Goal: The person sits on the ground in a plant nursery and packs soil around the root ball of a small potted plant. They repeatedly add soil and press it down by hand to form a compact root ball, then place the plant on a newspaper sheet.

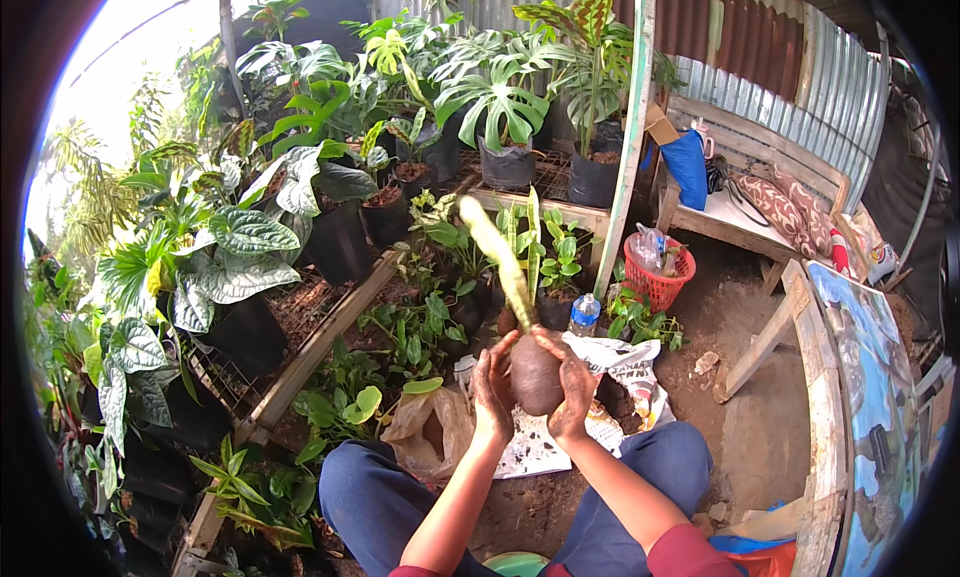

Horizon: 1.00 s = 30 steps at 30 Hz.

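Note:
A smooth, dark brown ball [536, 380], seemingly of wet soil, sits cupped between my two palms. My left hand [493, 391] presses on its left side and my right hand [571, 389] on its right; both are smeared with dirt. From the top of the ball rises a long, pale yellow-green leaf [496, 253], leaning away to the left, possibly a snake plant's. Below the ball lies a dirt-specked white sheet [529, 446]. An opened white printed sack [651, 374] with dark soil inside is just right of my right hand. A crumpled translucent plastic bag [427, 434] rests left of my left hand.
A water bottle [584, 316] stands beyond the sack, near a red plastic basket [660, 273]. Potted plants crowd the left and back, with a wooden rail [330, 333] along them. A bench [739, 224] and a wooden frame [825, 397] stand right. A green basin's rim [517, 560] shows between my legs.

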Each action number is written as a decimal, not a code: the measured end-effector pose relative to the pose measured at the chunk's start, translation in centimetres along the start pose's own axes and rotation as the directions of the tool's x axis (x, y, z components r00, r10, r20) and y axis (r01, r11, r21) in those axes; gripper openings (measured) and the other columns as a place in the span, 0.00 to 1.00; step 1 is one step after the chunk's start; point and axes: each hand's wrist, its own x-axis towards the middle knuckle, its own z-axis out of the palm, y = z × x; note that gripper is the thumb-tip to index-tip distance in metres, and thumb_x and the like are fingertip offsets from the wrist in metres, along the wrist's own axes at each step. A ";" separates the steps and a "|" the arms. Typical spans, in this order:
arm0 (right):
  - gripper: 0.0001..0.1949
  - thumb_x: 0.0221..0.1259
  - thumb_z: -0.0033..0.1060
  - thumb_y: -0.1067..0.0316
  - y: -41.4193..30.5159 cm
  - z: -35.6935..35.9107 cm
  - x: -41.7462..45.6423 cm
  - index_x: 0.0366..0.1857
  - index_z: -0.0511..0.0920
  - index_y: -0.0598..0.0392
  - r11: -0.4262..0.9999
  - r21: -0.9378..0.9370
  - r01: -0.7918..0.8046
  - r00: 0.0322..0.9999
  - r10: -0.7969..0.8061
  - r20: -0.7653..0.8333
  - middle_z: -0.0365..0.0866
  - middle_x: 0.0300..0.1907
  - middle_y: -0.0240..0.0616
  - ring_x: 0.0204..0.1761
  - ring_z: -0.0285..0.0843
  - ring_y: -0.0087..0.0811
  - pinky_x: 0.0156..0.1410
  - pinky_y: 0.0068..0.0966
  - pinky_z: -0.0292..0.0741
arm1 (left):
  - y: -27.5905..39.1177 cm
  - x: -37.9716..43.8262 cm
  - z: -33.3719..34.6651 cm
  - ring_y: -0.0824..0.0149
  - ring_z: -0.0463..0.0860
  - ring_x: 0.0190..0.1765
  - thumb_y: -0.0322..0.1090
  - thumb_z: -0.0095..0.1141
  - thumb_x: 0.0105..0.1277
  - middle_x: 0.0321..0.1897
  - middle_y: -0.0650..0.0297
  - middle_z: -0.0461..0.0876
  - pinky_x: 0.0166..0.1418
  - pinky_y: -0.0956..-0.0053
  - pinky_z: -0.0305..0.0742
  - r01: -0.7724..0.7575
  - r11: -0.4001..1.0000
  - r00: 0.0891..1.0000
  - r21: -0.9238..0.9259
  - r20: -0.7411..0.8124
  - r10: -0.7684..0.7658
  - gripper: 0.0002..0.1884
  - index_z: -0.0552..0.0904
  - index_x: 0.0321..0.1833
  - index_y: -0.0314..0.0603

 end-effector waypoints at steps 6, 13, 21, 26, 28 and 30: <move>0.27 0.74 0.37 0.49 -1.2 0.0 0.7 0.67 0.68 0.57 0.946 -0.297 0.131 0.988 -0.101 0.113 0.64 0.70 0.49 0.71 0.63 0.43 0.69 0.39 0.67 | -0.6 1.2 -1.3 0.59 0.77 0.60 0.65 0.40 0.68 0.58 0.56 0.78 0.67 0.62 0.69 0.131 0.965 0.989 -0.228 0.100 -0.111 0.34 0.72 0.65 0.45; 0.26 0.68 0.45 0.63 -0.3 -1.3 0.2 0.67 0.64 0.65 0.861 -0.436 0.262 0.932 -0.110 0.344 0.62 0.70 0.55 0.71 0.60 0.53 0.76 0.42 0.55 | -2.0 1.5 -1.2 0.58 0.80 0.55 0.59 0.35 0.73 0.57 0.54 0.78 0.63 0.64 0.73 -0.082 0.988 0.997 -0.133 -0.008 0.081 0.32 0.70 0.66 0.40; 0.27 0.72 0.42 0.56 -1.0 -0.4 -0.2 0.65 0.66 0.68 0.871 -0.432 0.232 0.968 -0.164 0.190 0.65 0.68 0.57 0.71 0.61 0.51 0.75 0.40 0.57 | -2.6 2.1 -2.5 0.58 0.80 0.55 0.56 0.29 0.76 0.56 0.53 0.78 0.64 0.65 0.71 -0.235 0.967 0.969 0.103 0.102 0.224 0.30 0.68 0.67 0.38; 0.22 0.69 0.43 0.66 -0.8 -0.3 -0.1 0.62 0.69 0.69 0.794 -0.545 0.270 0.888 0.013 0.459 0.69 0.65 0.58 0.68 0.66 0.52 0.73 0.40 0.62 | -4.2 3.3 -4.3 0.57 0.75 0.61 0.54 0.27 0.77 0.60 0.52 0.75 0.69 0.63 0.66 -0.243 0.965 0.967 0.103 0.109 0.232 0.30 0.67 0.67 0.36; 0.23 0.70 0.43 0.63 -1.6 -0.1 0.1 0.62 0.70 0.67 0.782 -0.520 0.344 0.932 -0.219 0.288 0.69 0.64 0.58 0.68 0.65 0.54 0.72 0.41 0.62 | -2.6 2.0 -2.4 0.56 0.71 0.65 0.53 0.28 0.77 0.63 0.50 0.70 0.71 0.61 0.63 -0.187 0.981 0.975 0.059 0.134 0.178 0.30 0.64 0.69 0.36; 0.26 0.72 0.38 0.57 -1.2 -0.5 -0.2 0.63 0.69 0.68 0.716 -0.566 0.408 0.891 -0.177 0.419 0.68 0.64 0.59 0.68 0.64 0.56 0.72 0.42 0.63 | -5.2 3.5 -5.0 0.56 0.68 0.67 0.52 0.30 0.77 0.66 0.50 0.68 0.72 0.60 0.60 -0.331 0.894 0.943 0.302 0.147 0.300 0.29 0.63 0.70 0.36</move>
